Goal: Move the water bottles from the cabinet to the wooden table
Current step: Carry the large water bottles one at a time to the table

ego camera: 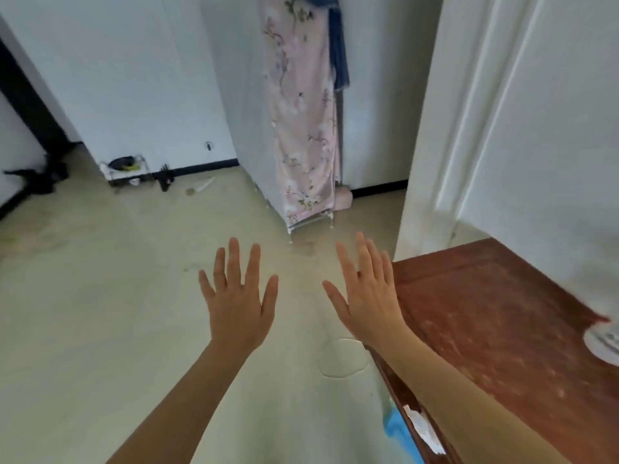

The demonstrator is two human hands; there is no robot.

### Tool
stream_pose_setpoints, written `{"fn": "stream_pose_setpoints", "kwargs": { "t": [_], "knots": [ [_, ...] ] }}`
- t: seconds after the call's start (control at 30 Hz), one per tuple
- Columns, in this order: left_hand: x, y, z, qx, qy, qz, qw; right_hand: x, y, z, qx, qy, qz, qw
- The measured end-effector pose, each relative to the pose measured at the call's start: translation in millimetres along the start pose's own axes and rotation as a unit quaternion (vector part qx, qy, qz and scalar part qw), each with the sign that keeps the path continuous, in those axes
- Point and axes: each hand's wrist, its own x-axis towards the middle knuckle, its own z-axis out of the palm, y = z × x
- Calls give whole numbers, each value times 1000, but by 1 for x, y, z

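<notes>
My left hand (236, 296) and my right hand (366, 293) are held out in front of me over the floor, palms down, fingers spread straight, holding nothing. The reddish-brown wooden table (502, 329) stands to my right; my right forearm crosses its near left edge. A fabric cabinet with a pink floral cover (301, 128) stands ahead on thin white legs, closed by its cover. No water bottle is visible.
A white door (519, 128) stands behind the table. A white round object (603, 343) sits at the table's right edge. A small rack with clutter (127, 169) stands by the far wall. Something blue (398, 430) lies under the table's edge. A wet patch (341, 358) marks the pale floor.
</notes>
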Motion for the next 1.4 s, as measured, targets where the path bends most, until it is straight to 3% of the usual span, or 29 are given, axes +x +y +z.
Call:
{"fn": "stream_pose_setpoints", "kwargs": {
  "t": [0.33,0.6,0.83,1.0,1.17,1.4],
  "knots": [
    [14,-350,-90,130,0,-199,971,162,-344,152,124,-25,-211,969],
    [60,-481,-86,139,41,-292,945,263,-467,240,176,-55,-270,945],
    [151,-601,-68,197,57,-365,908,407,-570,323,216,-74,-328,916],
    [191,-683,-87,237,89,-405,879,488,-672,352,251,-94,-399,877],
    [187,-781,-99,262,112,-471,835,516,-786,404,285,-125,-450,837],
    [182,-944,-135,250,128,-511,813,543,-954,473,283,-136,-485,816]
  ]
}}
